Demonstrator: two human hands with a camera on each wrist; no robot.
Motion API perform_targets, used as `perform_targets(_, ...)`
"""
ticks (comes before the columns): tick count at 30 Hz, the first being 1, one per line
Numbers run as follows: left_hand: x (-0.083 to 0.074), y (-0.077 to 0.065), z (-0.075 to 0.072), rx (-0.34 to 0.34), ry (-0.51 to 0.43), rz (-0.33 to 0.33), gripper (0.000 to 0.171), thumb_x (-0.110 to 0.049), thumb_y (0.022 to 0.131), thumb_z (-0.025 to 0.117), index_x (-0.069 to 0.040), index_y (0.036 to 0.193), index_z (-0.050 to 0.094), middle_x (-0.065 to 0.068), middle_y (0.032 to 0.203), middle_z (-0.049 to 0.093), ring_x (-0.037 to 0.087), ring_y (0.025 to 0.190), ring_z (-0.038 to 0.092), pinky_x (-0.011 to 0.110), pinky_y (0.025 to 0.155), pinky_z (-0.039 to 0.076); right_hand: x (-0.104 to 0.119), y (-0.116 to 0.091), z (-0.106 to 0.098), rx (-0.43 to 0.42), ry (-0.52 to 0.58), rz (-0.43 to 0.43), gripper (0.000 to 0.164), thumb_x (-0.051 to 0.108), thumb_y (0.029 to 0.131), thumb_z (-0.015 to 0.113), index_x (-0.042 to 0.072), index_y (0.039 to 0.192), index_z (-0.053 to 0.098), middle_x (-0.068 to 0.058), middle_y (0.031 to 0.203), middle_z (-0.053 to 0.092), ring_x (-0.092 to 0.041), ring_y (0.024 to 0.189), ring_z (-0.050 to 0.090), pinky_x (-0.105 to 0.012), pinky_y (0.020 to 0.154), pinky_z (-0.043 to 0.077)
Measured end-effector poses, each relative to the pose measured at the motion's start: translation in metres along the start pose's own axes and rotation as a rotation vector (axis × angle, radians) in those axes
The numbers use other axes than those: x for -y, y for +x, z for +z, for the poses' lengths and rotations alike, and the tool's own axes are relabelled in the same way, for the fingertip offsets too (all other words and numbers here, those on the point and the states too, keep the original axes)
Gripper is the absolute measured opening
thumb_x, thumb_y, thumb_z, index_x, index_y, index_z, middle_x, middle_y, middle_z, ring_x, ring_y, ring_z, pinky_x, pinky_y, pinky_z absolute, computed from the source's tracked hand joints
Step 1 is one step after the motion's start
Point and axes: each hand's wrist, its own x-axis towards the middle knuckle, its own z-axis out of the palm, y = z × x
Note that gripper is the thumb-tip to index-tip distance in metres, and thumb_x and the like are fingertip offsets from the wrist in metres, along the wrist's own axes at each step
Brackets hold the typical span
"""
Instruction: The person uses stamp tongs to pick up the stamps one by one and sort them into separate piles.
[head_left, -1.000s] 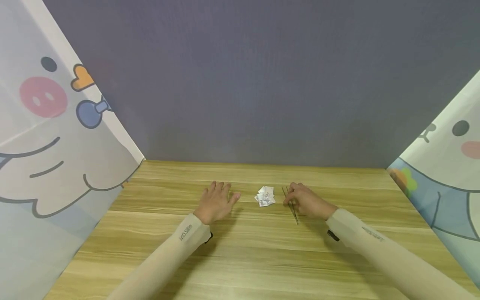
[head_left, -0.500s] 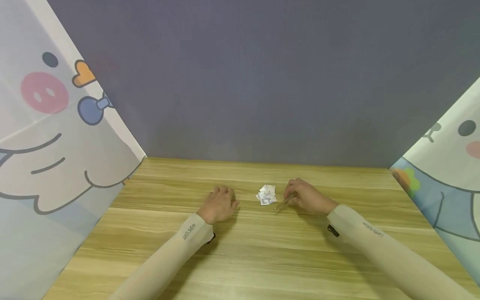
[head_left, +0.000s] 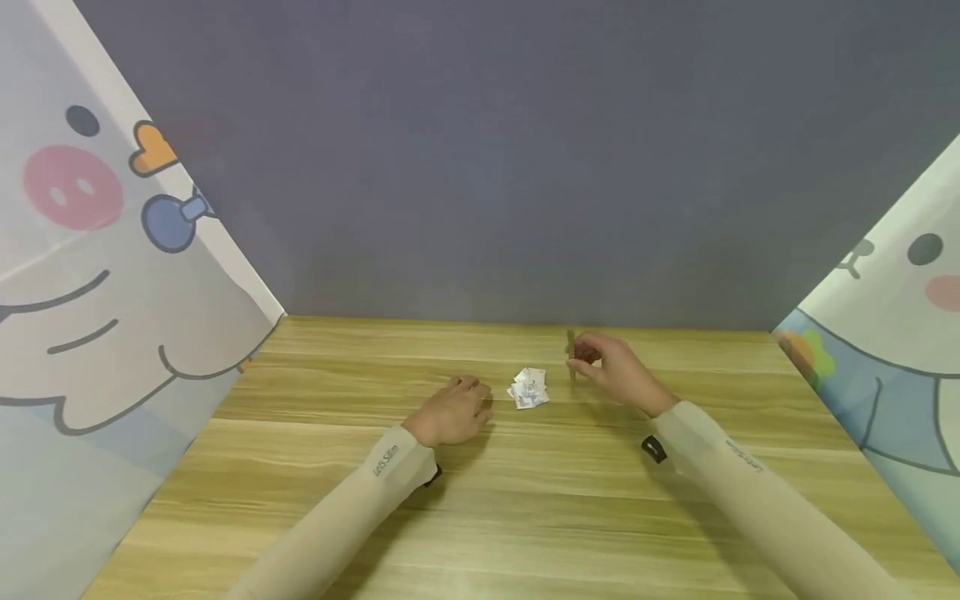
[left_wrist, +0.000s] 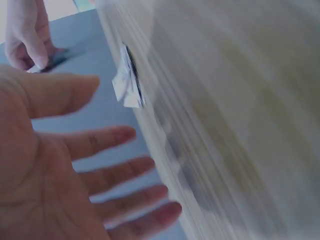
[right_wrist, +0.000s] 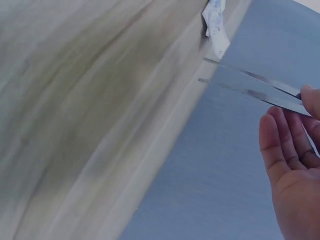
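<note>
Thumb and fingers of my right hand (head_left: 618, 375) pinch a pair of metal tweezers (right_wrist: 257, 93) near the closed end. Both prongs stand apart with nothing between their tips, as the right wrist view shows. A small heap of crumpled, whitish printed paper pieces (head_left: 529, 389) lies on the wooden table between the two hands. The tweezers are just to the right of that heap in the head view. My left hand (head_left: 450, 412) is left of the paper, low over the table. Its fingers (left_wrist: 120, 177) are spread and fairly straight in the left wrist view, holding nothing.
A wood-grain tabletop (head_left: 480, 500) runs under both arms. Behind it rises a plain grey panel (head_left: 480, 167). Cartoon-printed sheets flank the table: one sheet on the left (head_left: 112, 350), another sheet on the right (head_left: 900, 350).
The tweezers have turned in my right hand, swinging from pointing down toward me to standing away from me. My left hand has drawn its fingers in and shifted slightly right. The paper stays put.
</note>
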Motion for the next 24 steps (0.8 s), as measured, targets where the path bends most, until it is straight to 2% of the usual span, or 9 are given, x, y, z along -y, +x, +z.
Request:
perform_targets(4, -0.014, 0.009, 0.001, 0.020, 0.014, 0.080, 0.047, -0.028, 0.099, 0.049, -0.006, 0.141, 0.043, 0.013, 0.149, 0.032, 0.030, 0.137, 0.026, 0.048, 0.112, 0.020, -0.004, 0.001, 0.003, 0.013, -0.007, 0.044, 0.008, 0.009, 0.088, 0.067, 0.006, 0.094, 0.062, 0.001, 0.085, 0.063, -0.013, 0.075, 0.061, -0.029, 0.069, 0.054)
perform_targets(7, -0.027, 0.019, 0.005, 0.036, 0.053, 0.106, 0.049, -0.028, 0.099, 0.049, -0.008, 0.143, 0.041, 0.011, 0.150, 0.030, 0.030, 0.137, 0.026, 0.051, 0.109, 0.025, -0.005, 0.002, 0.005, 0.019, -0.013, 0.075, 0.010, 0.009, 0.088, 0.067, 0.003, 0.096, 0.064, -0.001, 0.083, 0.063, -0.014, 0.073, 0.060, -0.028, 0.067, 0.054)
perform_targets(11, -0.042, 0.029, 0.009, 0.074, 0.088, 0.088, 0.054, -0.033, 0.099, 0.048, -0.010, 0.146, 0.036, 0.007, 0.152, 0.026, 0.028, 0.138, 0.024, 0.053, 0.108, 0.026, -0.005, 0.002, 0.007, 0.044, 0.011, 0.093, 0.015, 0.007, 0.086, 0.069, 0.000, 0.098, 0.064, -0.004, 0.079, 0.064, -0.016, 0.069, 0.060, -0.029, 0.064, 0.053)
perform_targets(16, -0.051, 0.034, 0.017, 0.101, 0.134, 0.047, 0.055, -0.036, 0.098, 0.049, -0.010, 0.145, 0.038, 0.005, 0.151, 0.027, 0.025, 0.137, 0.025, 0.048, 0.108, 0.030, -0.005, 0.000, 0.010, 0.080, 0.047, 0.134, 0.018, 0.006, 0.085, 0.070, -0.002, 0.100, 0.063, -0.005, 0.082, 0.067, -0.017, 0.073, 0.064, -0.028, 0.067, 0.055)
perform_targets(20, -0.053, 0.034, 0.021, 0.117, 0.163, 0.035, 0.058, -0.035, 0.097, 0.050, -0.009, 0.146, 0.035, 0.005, 0.153, 0.024, 0.025, 0.138, 0.022, 0.044, 0.109, 0.029, -0.006, 0.000, 0.011, 0.046, 0.055, 0.185, 0.013, 0.009, 0.087, 0.069, 0.003, 0.097, 0.064, -0.002, 0.082, 0.067, -0.018, 0.076, 0.065, -0.029, 0.069, 0.056)
perform_targets(24, -0.053, 0.033, 0.022, 0.135, 0.187, 0.034, 0.060, -0.034, 0.098, 0.050, -0.009, 0.148, 0.030, 0.005, 0.155, 0.019, 0.026, 0.140, 0.018, 0.044, 0.110, 0.027, -0.008, 0.002, 0.011, 0.006, 0.142, 0.183, 0.009, 0.013, 0.092, 0.063, 0.007, 0.099, 0.061, -0.006, 0.088, 0.067, -0.027, 0.082, 0.067, -0.039, 0.072, 0.056)
